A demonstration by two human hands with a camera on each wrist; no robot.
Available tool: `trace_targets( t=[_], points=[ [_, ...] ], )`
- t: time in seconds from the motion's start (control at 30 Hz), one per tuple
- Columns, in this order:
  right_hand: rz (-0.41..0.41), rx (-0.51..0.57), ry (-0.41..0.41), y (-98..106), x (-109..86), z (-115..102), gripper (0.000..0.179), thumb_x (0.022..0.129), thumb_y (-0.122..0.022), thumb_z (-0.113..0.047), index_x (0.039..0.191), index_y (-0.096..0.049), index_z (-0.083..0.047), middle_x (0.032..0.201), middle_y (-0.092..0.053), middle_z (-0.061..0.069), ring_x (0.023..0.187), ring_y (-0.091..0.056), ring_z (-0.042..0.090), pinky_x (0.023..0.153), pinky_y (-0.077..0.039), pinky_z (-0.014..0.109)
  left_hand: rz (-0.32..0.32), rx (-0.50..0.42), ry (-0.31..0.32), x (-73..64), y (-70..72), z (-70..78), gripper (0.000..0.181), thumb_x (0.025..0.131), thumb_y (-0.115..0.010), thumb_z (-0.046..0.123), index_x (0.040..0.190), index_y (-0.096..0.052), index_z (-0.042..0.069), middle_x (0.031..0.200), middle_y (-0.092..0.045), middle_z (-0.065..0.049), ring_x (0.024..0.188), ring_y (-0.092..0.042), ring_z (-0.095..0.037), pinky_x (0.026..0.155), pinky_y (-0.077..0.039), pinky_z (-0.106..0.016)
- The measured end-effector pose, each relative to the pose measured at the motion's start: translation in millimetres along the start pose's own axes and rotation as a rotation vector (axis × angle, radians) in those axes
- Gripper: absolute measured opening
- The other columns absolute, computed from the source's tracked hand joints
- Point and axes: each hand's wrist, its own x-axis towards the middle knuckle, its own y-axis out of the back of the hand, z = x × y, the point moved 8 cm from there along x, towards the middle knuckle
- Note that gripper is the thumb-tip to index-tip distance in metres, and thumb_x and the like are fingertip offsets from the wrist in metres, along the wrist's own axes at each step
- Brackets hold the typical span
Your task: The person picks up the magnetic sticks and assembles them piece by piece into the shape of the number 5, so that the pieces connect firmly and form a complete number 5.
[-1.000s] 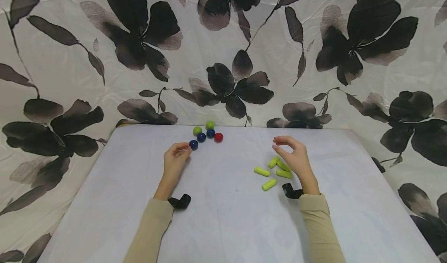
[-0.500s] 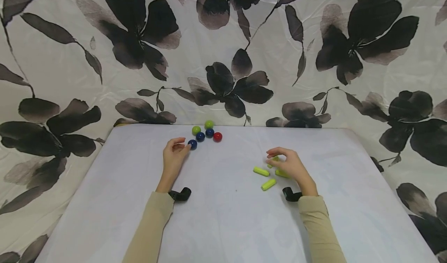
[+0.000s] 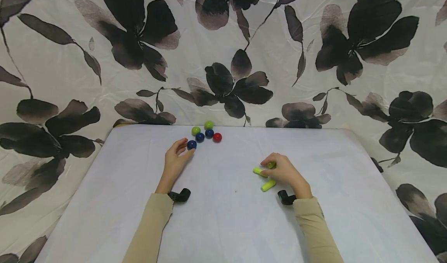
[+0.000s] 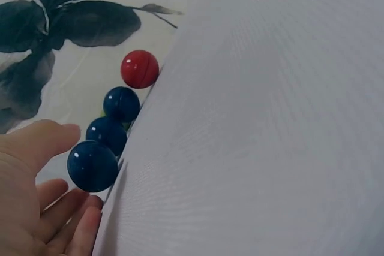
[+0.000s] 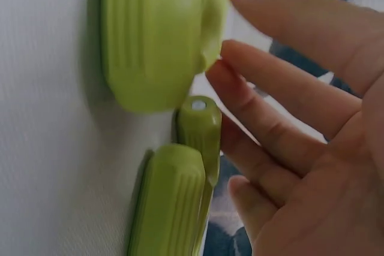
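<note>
Fingers (image 4: pixel 63 211) parted, nothing pinched: your left hand (image 3: pixel 174 162) sits around glossy dark-blue ball (image 3: pixel 191 144); your right hand (image 3: pixel 283 170) has lowered over ribbed lime-green cylinders (image 3: pixel 268 186), now apparently graspable.

Staged recording corner, you're at a makeshift table set-up; home or lab, can't tell. Giveaways: wrinkled white cloth (image 3: pixel 272 69) with big dark flowers, beyond both your hands like a backdrop and running past the desk (image 3: pixel 230 224) on either side. Desk top plain white, under your left hand (image 3: pixel 174 160) and right hand (image 3: pixel 283 170). Black wrist cameras (image 3: pixel 181 195) just behind each hand. Small loose balls (image 3: pixel 200 137) by your left hand, lime-green sticks (image 3: pixel 268 185) by your right.
</note>
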Motion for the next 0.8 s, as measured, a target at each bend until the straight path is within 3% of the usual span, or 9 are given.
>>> trace_targets(
  t=[0.17,0.3,0.5,0.8],
  points=[
    [-0.008,-0.045,0.007,-5.9,3.4,-1.3,0.019,0.082,-0.081,-0.010,0.099,-0.076,-0.002,0.102,-0.068,0.007,0.106,-0.059,0.032,0.111,-0.031,0.053,-0.037,0.079,0.005,1.8,-3.8,-3.3,0.063,0.087,-0.076,0.009,0.142,-0.047,-0.004,0.137,-0.054,-0.022,0.126,-0.052,-0.032,0.107,-0.040,-0.037],
    [-0.008,-0.051,0.013,-9.3,5.0,-3.2,0.013,0.081,-0.081,-0.008,0.092,-0.077,-0.002,0.099,-0.068,0.007,0.105,-0.061,0.034,0.118,-0.016,0.052,-0.021,0.093,-0.009,3.7,-3.0,-3.6,0.061,0.087,-0.077,0.009,0.140,-0.049,-0.004,0.136,-0.055,-0.022,0.125,-0.053,-0.033,0.106,-0.042,-0.038],
    [0.007,-0.061,0.010,-10.0,4.9,-4.1,0.010,0.082,-0.081,-0.008,0.089,-0.077,-0.003,0.099,-0.068,0.007,0.106,-0.060,0.034,0.118,-0.017,0.052,-0.005,0.128,-0.033,7.9,-2.7,-5.1,0.057,0.087,-0.078,0.012,0.136,-0.054,-0.004,0.134,-0.058,-0.020,0.120,-0.056,-0.031,0.102,-0.045,-0.038],
    [0.005,-0.056,0.016,-13.5,4.5,-10.2,0.010,0.082,-0.080,-0.007,0.090,-0.077,-0.001,0.099,-0.067,0.008,0.107,-0.060,0.036,0.118,-0.015,0.053,-0.010,0.161,0.000,8.8,-2.7,-5.4,0.061,0.085,-0.081,0.022,0.137,-0.055,0.001,0.134,-0.059,-0.014,0.118,-0.056,-0.027,0.099,-0.046,-0.039]
  ],
)
